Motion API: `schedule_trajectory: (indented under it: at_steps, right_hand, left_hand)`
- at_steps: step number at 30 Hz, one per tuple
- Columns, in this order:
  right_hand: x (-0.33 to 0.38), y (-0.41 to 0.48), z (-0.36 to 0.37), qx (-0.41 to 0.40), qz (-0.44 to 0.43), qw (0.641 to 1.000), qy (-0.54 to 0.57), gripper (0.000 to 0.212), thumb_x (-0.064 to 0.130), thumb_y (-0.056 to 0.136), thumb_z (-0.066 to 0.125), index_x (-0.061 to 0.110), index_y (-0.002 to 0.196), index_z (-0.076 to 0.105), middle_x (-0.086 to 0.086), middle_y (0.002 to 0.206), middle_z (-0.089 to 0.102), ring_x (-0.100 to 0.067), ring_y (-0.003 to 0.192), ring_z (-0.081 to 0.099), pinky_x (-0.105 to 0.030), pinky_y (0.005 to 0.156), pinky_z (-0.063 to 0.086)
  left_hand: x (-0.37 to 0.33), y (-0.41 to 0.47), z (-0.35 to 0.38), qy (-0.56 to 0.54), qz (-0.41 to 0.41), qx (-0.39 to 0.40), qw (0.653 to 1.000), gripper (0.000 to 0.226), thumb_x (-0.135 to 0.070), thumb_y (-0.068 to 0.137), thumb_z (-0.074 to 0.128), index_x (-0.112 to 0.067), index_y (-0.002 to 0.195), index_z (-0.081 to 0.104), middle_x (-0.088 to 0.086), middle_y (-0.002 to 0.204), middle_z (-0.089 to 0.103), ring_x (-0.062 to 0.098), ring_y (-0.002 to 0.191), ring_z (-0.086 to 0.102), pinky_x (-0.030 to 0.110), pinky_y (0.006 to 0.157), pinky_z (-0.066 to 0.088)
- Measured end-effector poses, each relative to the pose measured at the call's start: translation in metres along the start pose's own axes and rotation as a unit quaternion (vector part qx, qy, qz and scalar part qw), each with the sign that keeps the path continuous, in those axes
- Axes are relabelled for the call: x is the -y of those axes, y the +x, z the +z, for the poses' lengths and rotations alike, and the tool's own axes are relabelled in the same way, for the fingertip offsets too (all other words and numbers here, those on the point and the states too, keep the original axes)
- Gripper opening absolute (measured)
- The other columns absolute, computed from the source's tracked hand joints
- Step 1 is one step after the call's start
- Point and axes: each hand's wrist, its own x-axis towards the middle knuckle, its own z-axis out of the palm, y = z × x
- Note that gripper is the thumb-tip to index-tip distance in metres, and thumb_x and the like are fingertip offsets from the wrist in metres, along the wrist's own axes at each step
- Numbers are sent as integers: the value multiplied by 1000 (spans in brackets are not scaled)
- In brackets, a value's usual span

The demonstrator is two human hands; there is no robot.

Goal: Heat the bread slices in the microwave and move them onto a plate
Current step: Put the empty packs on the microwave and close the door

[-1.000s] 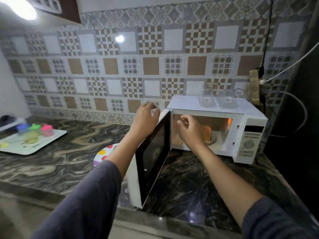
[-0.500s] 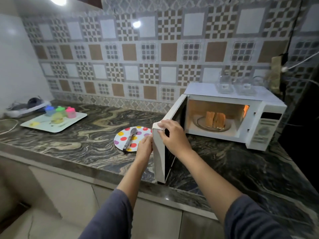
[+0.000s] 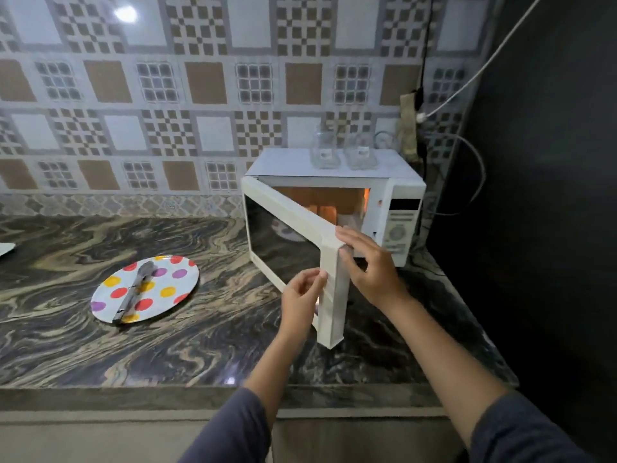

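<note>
The white microwave (image 3: 399, 208) stands at the back right of the marble counter, lit inside. Its door (image 3: 287, 207) is swung about halfway. Over the door's top edge I see part of the bread slices (image 3: 322, 211) standing inside. My right hand (image 3: 370, 269) grips the door's free upper corner. My left hand (image 3: 300, 300) is just below it, fingertips resting on the door's outer face. A polka-dot plate (image 3: 180, 274) lies on the counter to the left, with metal tongs (image 3: 133, 292) lying across it.
Two clear glass jars (image 3: 324, 152) stand on top of the microwave. Cables (image 3: 467, 71) hang by the dark wall on the right. A white tray's corner (image 3: 5, 250) shows at the far left. The counter's front edge (image 3: 167, 396) runs below my arms.
The door has swung from wide open toward the microwave, with my right hand moved to its upper corner. My left hand followed onto the door's outer face. The view shifted right.
</note>
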Motion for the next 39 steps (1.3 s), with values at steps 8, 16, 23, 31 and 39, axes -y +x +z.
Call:
schedule_trajectory:
  at_steps: [8, 16, 23, 31, 39]
  right_hand:
    - [-84, 50, -44, -2, -2, 997, -75, 40, 25, 90, 57, 3, 123, 59, -10, 129, 59, -15, 126, 49, -23, 109, 32]
    - [-144, 108, -60, 7, 4, 993, -116, 39, 28, 86, 64, 3, 116, 64, -11, 118, 64, -23, 117, 53, -33, 104, 41]
    - [-178, 142, -78, 58, 0, 975, -216, 51, 49, 87, 55, 11, 122, 56, -9, 122, 48, -24, 124, 41, -38, 103, 39]
    - [-207, 162, -74, 155, 60, 923, -347, 115, 84, 62, -9, 10, 150, 3, -6, 159, 1, -19, 147, -1, -35, 118, -4]
    - [-223, 168, -70, 99, 40, 926, -362, 119, 86, 58, -7, 13, 147, 19, -1, 156, 20, -18, 144, 16, -34, 117, 6]
  left_hand:
    - [26, 71, 85, 70, 27, 17, 997, 15, -28, 89, 60, -18, 86, 70, -4, 68, 66, 9, 64, 57, 28, 60, 46]
    - [55, 129, 136, 124, 14, 3, 992, 24, -34, 93, 52, -17, 85, 67, -2, 73, 65, 6, 66, 57, 16, 55, 43]
    - [70, 165, 155, 154, 4, 2, 988, 27, -32, 94, 51, -11, 85, 66, 5, 78, 66, 12, 70, 58, 19, 57, 44]
    - [86, 189, 166, 152, -1, -5, 988, 35, -37, 95, 48, -14, 70, 57, 1, 65, 55, 15, 64, 51, 36, 59, 43]
    - [123, 186, 166, 223, -4, 45, 974, 39, -35, 98, 38, -10, 69, 43, 1, 63, 42, 12, 61, 40, 28, 58, 29]
